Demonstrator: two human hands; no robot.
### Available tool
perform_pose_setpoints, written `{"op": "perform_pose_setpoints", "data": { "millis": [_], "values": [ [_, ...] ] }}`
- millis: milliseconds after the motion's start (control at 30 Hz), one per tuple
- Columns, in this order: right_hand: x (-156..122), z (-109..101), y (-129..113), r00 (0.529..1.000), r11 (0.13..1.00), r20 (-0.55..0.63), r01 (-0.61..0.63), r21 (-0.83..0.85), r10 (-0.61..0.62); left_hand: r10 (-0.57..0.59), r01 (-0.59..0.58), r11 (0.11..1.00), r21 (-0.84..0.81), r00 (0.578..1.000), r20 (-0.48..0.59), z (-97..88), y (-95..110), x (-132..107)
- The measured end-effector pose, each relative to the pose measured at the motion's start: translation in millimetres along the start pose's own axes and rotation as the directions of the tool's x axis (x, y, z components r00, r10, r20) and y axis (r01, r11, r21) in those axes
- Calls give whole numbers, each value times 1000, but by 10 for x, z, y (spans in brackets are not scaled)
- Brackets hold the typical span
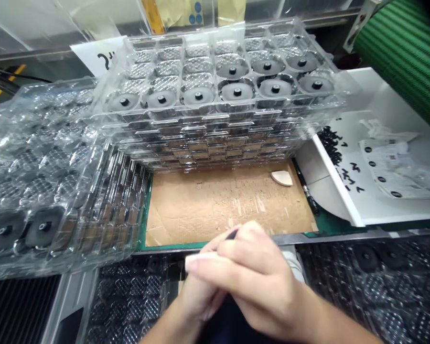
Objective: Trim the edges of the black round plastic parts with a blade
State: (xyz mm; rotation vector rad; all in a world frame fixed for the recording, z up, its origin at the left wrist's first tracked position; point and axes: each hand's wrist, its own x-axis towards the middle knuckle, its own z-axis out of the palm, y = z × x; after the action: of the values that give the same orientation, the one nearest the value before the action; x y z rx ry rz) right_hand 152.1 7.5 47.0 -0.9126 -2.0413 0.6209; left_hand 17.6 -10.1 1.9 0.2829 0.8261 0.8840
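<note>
My right hand [260, 279] is closed over my left hand [197, 291], and the two press together in front of the table's near edge. A small dark bit [232, 234] shows between the fingers; its kind cannot be made out. Most of my left fingers are hidden under the right ones. Just beyond the hands lies a worn cardboard sheet [215, 200]. Behind it rises a stack of transparent plastic trays [215, 129]; several pockets of the top one hold round grey parts with black stems [237, 91].
More transparent trays [39, 157] are stacked at left. A white bin [390, 210] at right holds small black pieces [331, 145] and a printed label sheet [397, 167]. A pale wedge-shaped piece [282, 178] and a black pen [310, 198] lie nearby. A green ribbed roll [408, 52] overhangs the upper right.
</note>
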Motion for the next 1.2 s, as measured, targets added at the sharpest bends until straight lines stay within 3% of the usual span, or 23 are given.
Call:
{"op": "perform_pose_setpoints", "data": {
  "millis": [133,267,400,533,667,800,900,1067,1133,1200],
  "values": [
    [91,84,4,992,963,-29,-128,-238,125,25,-26,1000,-5,999,-21,5,-16,-34],
    [54,99,77,996,999,81,-45,-5,45,23,-23,1000,6,997,-68,-41,-33,-46],
    [62,91,101,990,981,-18,-143,-134,142,14,-15,1000,-1,998,-66,-67,-44,-28],
    [88,108,99,991,992,113,-89,93,78,19,-20,1000,-21,998,-68,-77,-37,-17],
    [87,129,131,986,985,4,-166,-39,166,17,-18,999,-45,999,-33,-81,-19,-7],
    [75,132,158,987,985,99,-135,110,124,23,-25,999,-26,998,-65,-104,-16,9],
    [81,133,123,978,978,21,-209,-17,210,31,-33,999,-31,999,-37,-136,-27,24],
    [103,127,193,995,993,42,-88,76,85,21,-26,996,-80,998,-52,-139,-16,25],
    [51,135,386,966,967,-40,-255,-6,254,44,-50,993,-107,997,-56,-129,11,28],
    [-86,180,616,882,882,-126,-465,-82,454,60,-68,988,-135,996,-66,-130,41,32]
  ]
}}
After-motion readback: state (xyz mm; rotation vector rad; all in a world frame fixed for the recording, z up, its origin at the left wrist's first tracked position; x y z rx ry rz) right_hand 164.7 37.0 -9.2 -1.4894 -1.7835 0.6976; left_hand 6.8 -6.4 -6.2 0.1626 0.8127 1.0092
